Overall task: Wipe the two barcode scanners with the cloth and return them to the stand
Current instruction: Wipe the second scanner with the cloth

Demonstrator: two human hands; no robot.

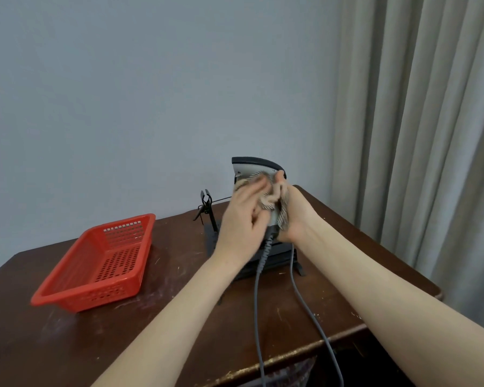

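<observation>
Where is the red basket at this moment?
In the head view, the red basket sits on the left part of the brown table, left of the black stand.

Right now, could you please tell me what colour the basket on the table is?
The basket is red, per the head view.

Grey-black scanner point(256, 166) upright above black stand point(277, 261), striped cloth point(271, 199) bunched against it.
</observation>
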